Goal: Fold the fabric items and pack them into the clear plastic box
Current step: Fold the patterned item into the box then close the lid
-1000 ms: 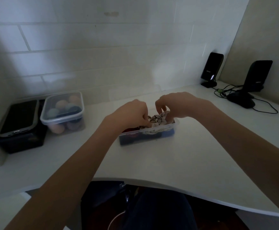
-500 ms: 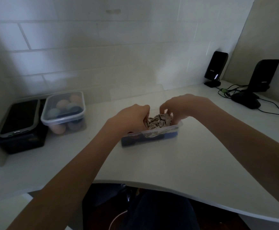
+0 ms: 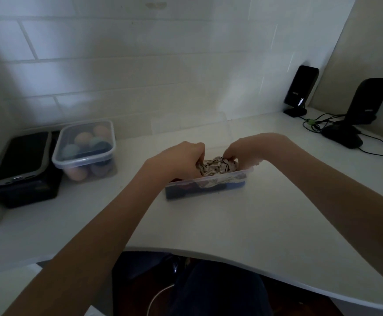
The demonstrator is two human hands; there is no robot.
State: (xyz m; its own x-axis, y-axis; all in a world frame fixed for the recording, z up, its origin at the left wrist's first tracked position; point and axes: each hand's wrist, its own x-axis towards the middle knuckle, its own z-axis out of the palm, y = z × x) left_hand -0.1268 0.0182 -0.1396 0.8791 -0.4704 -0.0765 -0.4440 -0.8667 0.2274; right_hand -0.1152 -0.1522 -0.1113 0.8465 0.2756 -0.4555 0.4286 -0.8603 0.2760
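Observation:
A clear plastic box (image 3: 208,187) sits in the middle of the white desk. Dark blue and red fabric shows through its front wall. A bunched cream fabric piece with dark stripes (image 3: 217,166) bulges above the rim. My left hand (image 3: 176,161) grips that fabric at its left end, fingers curled down into the box. My right hand (image 3: 245,151) holds the fabric's right end, fingertips pressed into it. The far side of the box is hidden behind both hands.
A lidded clear container of coloured balls (image 3: 85,149) stands at the left, beside a phone (image 3: 21,156) lying on a black box (image 3: 26,190). Two black speakers (image 3: 300,90) (image 3: 368,101) and a mouse with cables (image 3: 343,135) occupy the right back corner. The desk's curved front edge (image 3: 231,254) is near me.
Both hands have sunk lower into the box, pushing the striped fabric down. The view has shifted slightly; the box has not moved on the desk.

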